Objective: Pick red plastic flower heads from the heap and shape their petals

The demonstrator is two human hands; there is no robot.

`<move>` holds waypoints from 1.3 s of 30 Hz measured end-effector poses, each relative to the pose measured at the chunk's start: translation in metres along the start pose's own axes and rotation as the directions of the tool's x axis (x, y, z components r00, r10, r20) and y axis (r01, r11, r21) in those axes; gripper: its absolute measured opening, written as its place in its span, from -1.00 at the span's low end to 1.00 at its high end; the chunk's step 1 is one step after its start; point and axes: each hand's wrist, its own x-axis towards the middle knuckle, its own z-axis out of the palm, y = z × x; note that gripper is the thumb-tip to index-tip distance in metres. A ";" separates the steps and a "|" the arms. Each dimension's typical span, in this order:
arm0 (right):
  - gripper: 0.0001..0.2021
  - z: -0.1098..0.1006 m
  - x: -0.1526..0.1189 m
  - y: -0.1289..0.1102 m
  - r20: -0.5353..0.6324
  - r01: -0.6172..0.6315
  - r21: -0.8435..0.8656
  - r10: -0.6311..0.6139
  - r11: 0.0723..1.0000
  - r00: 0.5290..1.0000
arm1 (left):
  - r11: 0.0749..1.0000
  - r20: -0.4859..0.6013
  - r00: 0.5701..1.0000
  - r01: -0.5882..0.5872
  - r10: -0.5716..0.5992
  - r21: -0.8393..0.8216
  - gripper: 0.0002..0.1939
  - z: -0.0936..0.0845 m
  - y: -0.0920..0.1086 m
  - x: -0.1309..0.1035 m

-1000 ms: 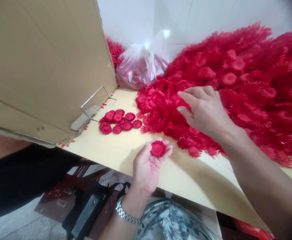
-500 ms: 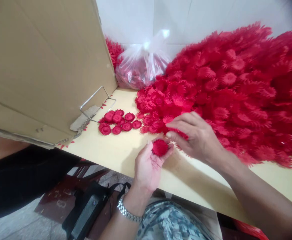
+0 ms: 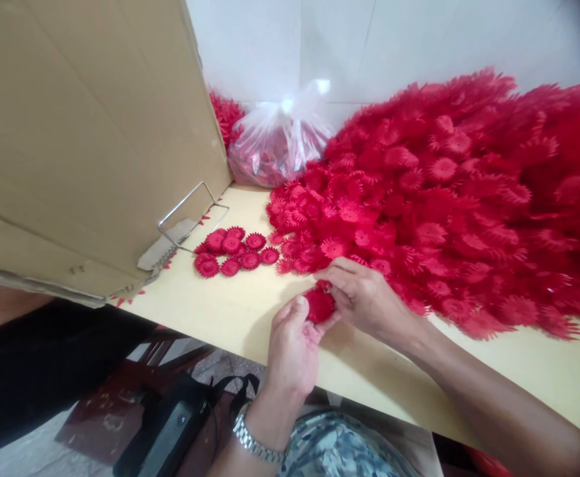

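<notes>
My left hand (image 3: 292, 344), with a metal watch on its wrist, holds a round red toothed disc (image 3: 320, 303) between thumb and fingers above the table's front part. The fingertips of my right hand (image 3: 364, 295) are pinched at the disc's upper right edge; whatever lies between them is too small to make out. Beyond both hands spreads a large heap of red flower-like pieces (image 3: 439, 199). To the left on the table lies a small group of red toothed discs (image 3: 235, 248).
A big cardboard sheet (image 3: 96, 132) stands at the left, with a bent wire frame (image 3: 191, 212) beside it. Behind the discs is a tied clear bag (image 3: 280, 146) of red pieces. Under the table's left edge sits a black bag (image 3: 165, 424); another person's dark-clothed leg (image 3: 46, 364) shows there.
My right hand has moved left and down from the heap's edge to the disc in my left hand. My left thumb now presses on the disc. The view has shifted slightly.
</notes>
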 end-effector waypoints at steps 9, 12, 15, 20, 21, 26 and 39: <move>-0.70 -0.044 0.031 0.041 -0.244 -0.198 -0.540 0.073 0.818 0.967 | 0.987 -0.032 0.992 0.115 -0.119 -0.111 -0.74 0.000 0.009 0.001; -0.65 -0.035 0.020 0.023 -0.182 -0.093 -0.411 0.019 0.907 0.983 | 0.987 -0.023 0.995 0.090 -0.094 -0.133 -0.76 0.002 0.009 0.002; -0.70 -0.018 0.007 -0.001 0.011 0.010 -0.160 -0.008 0.987 1.000 | 0.989 0.024 0.997 0.079 -0.076 -0.125 -0.79 0.004 0.007 0.002; -0.92 0.003 -0.004 -0.013 0.063 -0.069 0.172 0.059 0.983 0.996 | 0.999 0.042 0.998 0.038 -0.038 -0.004 -0.85 0.002 0.002 -0.003; -0.89 0.004 -0.005 -0.012 0.055 -0.069 0.205 0.059 0.976 0.997 | 0.999 0.035 0.999 0.031 -0.032 0.025 -0.86 0.001 0.001 -0.004; -0.77 -0.007 -0.002 0.001 -0.060 -0.066 0.100 0.072 0.993 0.996 | 0.998 -0.016 1.000 -0.011 0.012 0.055 -0.85 -0.001 0.001 -0.004; -0.68 -0.027 0.007 0.000 0.016 -0.001 -0.279 0.005 0.960 1.000 | 0.992 -0.006 0.997 0.070 -0.072 -0.107 -0.77 0.001 0.005 -0.001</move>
